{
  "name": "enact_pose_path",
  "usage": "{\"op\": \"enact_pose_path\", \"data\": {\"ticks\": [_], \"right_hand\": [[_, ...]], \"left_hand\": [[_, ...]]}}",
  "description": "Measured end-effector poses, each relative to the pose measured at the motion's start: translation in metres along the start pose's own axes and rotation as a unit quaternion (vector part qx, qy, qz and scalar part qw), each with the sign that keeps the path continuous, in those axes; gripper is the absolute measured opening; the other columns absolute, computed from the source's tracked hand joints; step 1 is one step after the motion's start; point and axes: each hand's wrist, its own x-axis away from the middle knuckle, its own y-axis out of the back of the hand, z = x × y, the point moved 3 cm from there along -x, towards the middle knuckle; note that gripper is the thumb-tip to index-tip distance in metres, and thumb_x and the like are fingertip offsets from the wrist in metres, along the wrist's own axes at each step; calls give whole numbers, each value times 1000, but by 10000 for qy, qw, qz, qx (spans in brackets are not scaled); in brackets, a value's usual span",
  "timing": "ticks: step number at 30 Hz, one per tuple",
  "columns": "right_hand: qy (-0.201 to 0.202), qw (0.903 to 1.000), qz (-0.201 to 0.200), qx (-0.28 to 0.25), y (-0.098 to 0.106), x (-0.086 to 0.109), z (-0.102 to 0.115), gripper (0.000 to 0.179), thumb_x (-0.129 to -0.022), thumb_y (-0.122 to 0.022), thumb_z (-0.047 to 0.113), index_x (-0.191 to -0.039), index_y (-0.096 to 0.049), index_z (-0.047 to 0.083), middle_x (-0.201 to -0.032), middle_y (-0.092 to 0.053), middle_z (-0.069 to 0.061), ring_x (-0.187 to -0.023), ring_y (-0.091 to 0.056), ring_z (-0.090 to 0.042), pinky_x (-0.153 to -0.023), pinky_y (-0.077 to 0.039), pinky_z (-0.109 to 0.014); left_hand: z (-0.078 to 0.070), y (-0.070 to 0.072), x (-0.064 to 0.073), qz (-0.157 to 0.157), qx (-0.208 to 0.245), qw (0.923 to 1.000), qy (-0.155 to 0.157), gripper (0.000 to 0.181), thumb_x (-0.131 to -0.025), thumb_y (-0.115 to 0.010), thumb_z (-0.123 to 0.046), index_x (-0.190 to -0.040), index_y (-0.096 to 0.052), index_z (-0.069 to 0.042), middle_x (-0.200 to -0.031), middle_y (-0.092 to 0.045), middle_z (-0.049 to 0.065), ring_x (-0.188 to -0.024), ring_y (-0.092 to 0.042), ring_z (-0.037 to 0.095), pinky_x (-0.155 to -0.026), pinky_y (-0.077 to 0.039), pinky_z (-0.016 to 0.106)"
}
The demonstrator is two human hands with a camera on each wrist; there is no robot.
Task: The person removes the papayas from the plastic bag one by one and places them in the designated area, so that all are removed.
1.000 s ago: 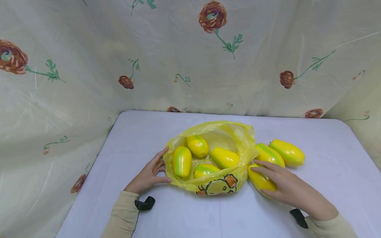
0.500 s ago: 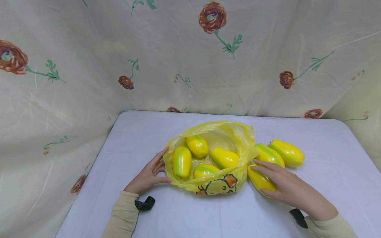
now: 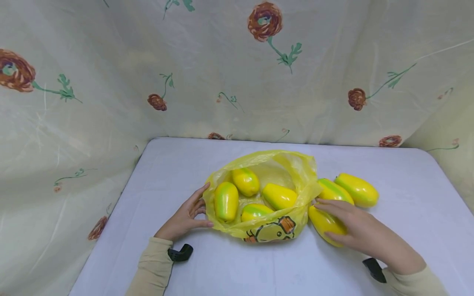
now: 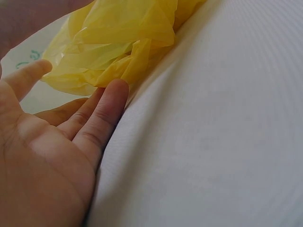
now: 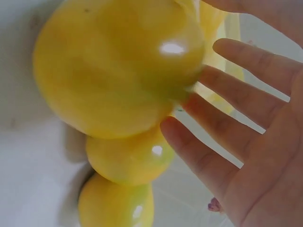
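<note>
A thin yellow plastic bag (image 3: 308,177) with a printed duck face lies mouth up in the head view, several glossy yellow-green papayas inside, one of them (image 3: 226,202) at its left. My left hand (image 3: 181,220) touches the bag's left side with fingers spread; in the left wrist view the crumpled bag (image 4: 123,28) meets the fingertips. To the right of the bag lie three more papayas. Over the nearest papaya (image 3: 323,225) is my right hand (image 3: 364,230), its fingers extended. The right wrist view shows these fingers straight beside that papaya (image 5: 113,71), not curled round it.
Behind the nearest papaya sit a middle papaya (image 3: 335,191) and a far one (image 3: 358,190), close together. A white cloth covers the table (image 3: 244,271). A flowered curtain (image 3: 207,74) hangs behind it.
My right hand has shifted slightly right, its fingers loosening from the nearest papaya, more of which now shows. The left hand and the bag have not moved.
</note>
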Motion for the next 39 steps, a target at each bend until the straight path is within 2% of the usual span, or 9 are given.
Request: {"op": "enact_pose_path", "data": {"ticks": [4, 10, 18, 24, 31, 39], "right_hand": [[-22, 9998, -161, -85, 10, 2, 0, 61, -86, -84, 23, -142, -62, 14, -143, -64, -6, -132, -58, -36, -105, -48, -62], [-152, 9995, -196, -193, 20, 0, -1, 59, -89, -83, 27, -143, -61, 15, -143, -64, -6, -133, -56, -37, -105, -48, -64], [-82, 9995, -217, -225, 28, -10, 4, 58, -89, -82, 23, -142, -62, 13, -145, -63, -10, -137, -53, -40, -107, -45, -66], [16, 9994, -218, -264, 35, -20, 11, 57, -90, -82, 23, -142, -62, 16, -147, -61, -9, -137, -54, -39, -109, -44, -65], [44, 9998, 7, -181, 39, -37, 21, 56, -92, -79, 24, -144, -60, 19, -150, -58, -8, -139, -52, -37, -111, -43, -65], [118, 9996, 176, -190, 40, -53, 29, 57, -93, -78, 25, -147, -58, 21, -154, -54, -9, -142, -50, -38, -111, -44, -64]], "left_hand": [[1, 0, -1, -15, 13, 10000, 64, 114, -78, -92, -18, -163, -20, -43, -165, -38, 6, -120, -58, 25, -102, -50, 19], [0, 1, -1, -22, -39, 10000, 15, 114, -79, -91, -16, -164, -19, -41, -167, -33, 7, -121, -58, 25, -102, -50, 20], [1, 0, -1, 21, -37, 10000, -41, 113, -80, -90, -15, -164, -18, -40, -166, -35, 11, -118, -59, 24, -102, -50, 20], [1, 0, -1, 23, -32, 10000, -16, 113, -80, -90, -17, -164, -19, -42, -168, -33, 8, -120, -60, 22, -102, -51, 21], [1, 1, 0, 49, -31, 9999, -112, 113, -81, -90, -15, -165, -18, -40, -168, -31, 9, -120, -59, 24, -101, -51, 20], [-1, 0, 0, 50, -84, 9999, -54, 113, -80, -90, -17, -164, -18, -41, -169, -30, 8, -120, -59, 26, -102, -51, 21]]}}
